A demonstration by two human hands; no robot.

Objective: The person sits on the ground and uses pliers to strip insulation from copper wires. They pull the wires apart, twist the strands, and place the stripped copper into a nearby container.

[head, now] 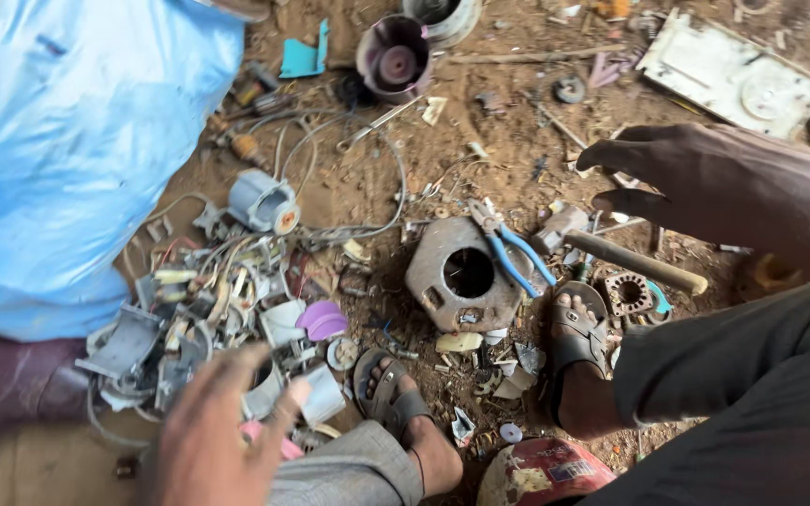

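The left hand (213,436) is low in the picture, blurred, with its fingers spread wide and nothing in it. It hovers over the near edge of a heap of grey plastic and metal scrap (208,323), just beside a white plastic piece (322,394); I cannot tell if it touches anything. The right hand (696,178) is also empty, its fingers opened and a little curled, and it hangs above the ground.

I take the rusty round motor housing (461,276) with the dark hole in its middle as the landmark. It lies on the dirt floor (508,131) between the two hands. The right hand is up and to the right of it, well apart. Blue-handled pliers (508,248) rest on the right edge of the housing. A wooden handle (635,262) lies to the right of the housing, under the right hand. Below this handle, a small round stator (628,292) sits just beside the right foot in a sandal (576,328). The other foot in a sandal (396,394) is below the housing and to its left. A purple plastic cap (321,320) lies left of the housing, at the edge of the scrap heap. Far left of the housing is a big blue plastic sack (77,150). Above the housing stands a dark round cup-shaped part (394,58), and far to the upper right lies a flat pale metal plate (728,75).
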